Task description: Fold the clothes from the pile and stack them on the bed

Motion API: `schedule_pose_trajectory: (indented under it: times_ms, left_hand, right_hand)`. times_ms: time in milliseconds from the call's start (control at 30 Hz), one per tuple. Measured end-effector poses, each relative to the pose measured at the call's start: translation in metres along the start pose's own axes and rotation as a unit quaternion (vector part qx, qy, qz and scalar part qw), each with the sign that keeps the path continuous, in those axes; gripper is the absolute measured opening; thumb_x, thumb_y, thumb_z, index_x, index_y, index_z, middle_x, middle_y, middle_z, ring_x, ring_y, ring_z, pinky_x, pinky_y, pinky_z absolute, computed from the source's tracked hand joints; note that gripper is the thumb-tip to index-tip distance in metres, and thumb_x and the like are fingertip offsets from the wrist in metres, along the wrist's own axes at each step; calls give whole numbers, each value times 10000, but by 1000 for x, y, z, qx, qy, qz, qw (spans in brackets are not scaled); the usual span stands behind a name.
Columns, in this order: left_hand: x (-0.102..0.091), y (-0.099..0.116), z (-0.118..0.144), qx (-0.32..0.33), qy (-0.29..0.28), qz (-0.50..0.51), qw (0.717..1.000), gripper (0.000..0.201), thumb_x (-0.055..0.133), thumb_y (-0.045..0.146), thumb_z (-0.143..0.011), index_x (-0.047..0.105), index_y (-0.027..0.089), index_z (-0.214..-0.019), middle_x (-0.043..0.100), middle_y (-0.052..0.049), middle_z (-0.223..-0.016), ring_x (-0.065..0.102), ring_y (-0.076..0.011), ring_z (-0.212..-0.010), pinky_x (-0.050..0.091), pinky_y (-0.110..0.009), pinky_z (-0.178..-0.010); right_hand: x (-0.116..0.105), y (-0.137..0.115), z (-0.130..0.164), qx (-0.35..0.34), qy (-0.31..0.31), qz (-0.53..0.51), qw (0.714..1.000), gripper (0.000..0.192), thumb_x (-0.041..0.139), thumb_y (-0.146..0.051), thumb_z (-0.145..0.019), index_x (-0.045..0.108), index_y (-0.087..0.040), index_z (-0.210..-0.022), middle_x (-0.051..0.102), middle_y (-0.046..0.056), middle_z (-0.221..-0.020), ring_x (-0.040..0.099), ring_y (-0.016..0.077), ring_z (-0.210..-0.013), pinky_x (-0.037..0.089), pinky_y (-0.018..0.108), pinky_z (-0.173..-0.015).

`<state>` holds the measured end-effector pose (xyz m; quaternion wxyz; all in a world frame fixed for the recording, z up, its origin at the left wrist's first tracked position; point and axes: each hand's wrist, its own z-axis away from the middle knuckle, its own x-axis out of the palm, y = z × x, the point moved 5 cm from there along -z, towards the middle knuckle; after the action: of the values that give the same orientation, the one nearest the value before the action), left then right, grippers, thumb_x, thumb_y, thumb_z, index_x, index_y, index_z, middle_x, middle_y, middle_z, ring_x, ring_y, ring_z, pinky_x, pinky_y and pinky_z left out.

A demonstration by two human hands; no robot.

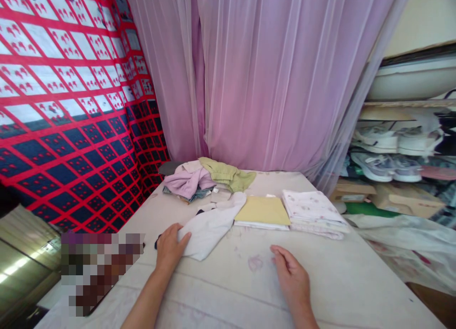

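My left hand point(171, 248) lies on the left end of a white garment point(210, 229), palm down, thumb spread from the fingers. Dark trim shows on the garment beside my wrist and along its far edge. My right hand point(292, 277) hovers over or rests on the bed, fingers loosely curled with a gap at the thumb and nothing visible in them. Beyond it sits a folded yellow cloth point(262, 210) on top of a white one. To the right of that is a folded white patterned cloth stack point(313, 208).
A loose pile at the back holds a lilac garment point(188, 179) and a green garment point(230, 173). Pink curtains point(256, 82) hang behind the pale bed sheet point(228, 295). Shelves with shoes point(377, 141) and cardboard boxes point(409, 198) stand on the right. A red-gridded cloth point(71, 105) hangs left.
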<state>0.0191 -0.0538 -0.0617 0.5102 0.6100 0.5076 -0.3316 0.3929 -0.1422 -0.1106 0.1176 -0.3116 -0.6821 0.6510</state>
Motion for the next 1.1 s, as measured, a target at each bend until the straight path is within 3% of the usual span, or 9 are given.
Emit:
schedule_pose_trajectory:
  times_ms: [200, 300, 433, 567, 667, 767, 933, 1000, 1100]
  left_hand:
    - [1, -4, 3, 4, 21, 49, 999, 177, 521, 386, -817, 597, 226, -816, 570, -71, -1288, 499, -263, -1200, 304, -484, -1030]
    - [2, -6, 2, -5, 13, 104, 995, 174, 520, 382, -803, 568, 221, -757, 635, -55, -1199, 553, -251, -1133, 247, -518, -1062]
    - [-5, -7, 9, -6, 30, 193, 981, 179, 513, 398, -778, 542, 227, -733, 694, -5, -854, 632, -197, -860, 428, -378, -902]
    - [-27, -3, 35, 22, 125, 220, 967, 199, 469, 398, -809, 529, 227, -727, 625, 7, -706, 599, -181, -729, 458, -299, -719]
    - [-51, 18, 66, 88, 157, 194, 964, 199, 485, 379, -836, 552, 222, -734, 630, -9, -717, 586, -190, -732, 436, -325, -747]
    - [-72, 61, 107, 196, 145, 161, 956, 151, 525, 324, -851, 587, 218, -763, 637, -27, -753, 575, -196, -789, 406, -357, -824]
    - [-67, 141, 180, 376, -48, 208, 902, 74, 543, 220, -841, 613, 234, -822, 644, -12, -788, 578, -166, -826, 431, -298, -826]
    - [-62, 149, 192, 364, -80, 252, 893, 105, 529, 213, -840, 620, 238, -887, 663, -16, -844, 592, -162, -846, 455, -273, -790]
    - [-58, 128, 182, 275, -28, 279, 920, 168, 478, 224, -858, 622, 238, -944, 675, -33, -941, 598, -178, -928, 465, -309, -859]
  right_hand:
    - [1, 1, -2, -1, -3, -4, 1000, 435, 505, -542, -711, 724, -203, -873, 736, 83, -939, 686, 246, -795, 538, 358, -776]
    - [2, 1, -3, -14, -4, -13, 1000, 422, 511, -525, -712, 723, -195, -868, 737, 88, -921, 684, 238, -765, 539, 346, -749]
    - [4, -3, -6, -24, -3, -17, 1000, 432, 488, -525, -704, 718, -194, -859, 734, 86, -919, 682, 232, -752, 536, 347, -744]
    - [5, -17, -9, -37, -8, -4, 999, 399, 485, -514, -642, 710, -209, -765, 737, 74, -848, 675, 253, -815, 521, 370, -783]
    - [7, -28, -1, -12, -36, -23, 999, 365, 510, -504, -601, 699, -212, -708, 735, 67, -795, 676, 248, -787, 531, 351, -720]
    - [9, -37, 22, 33, -67, -65, 995, 425, 519, -527, -600, 707, -190, -777, 736, 75, -805, 676, 226, -668, 520, 312, -566]
    - [-9, -39, 63, 63, -59, -101, 991, 448, 520, -508, -612, 703, -176, -850, 737, 92, -868, 680, 227, -663, 496, 290, -518]
    - [-24, -38, 72, 50, -45, -72, 995, 431, 492, -492, -643, 705, -181, -851, 737, 85, -853, 680, 224, -667, 512, 303, -566]
    - [-41, -44, 86, -7, -23, 21, 999, 397, 464, -465, -705, 716, -197, -854, 735, 70, -866, 681, 229, -768, 521, 315, -682]
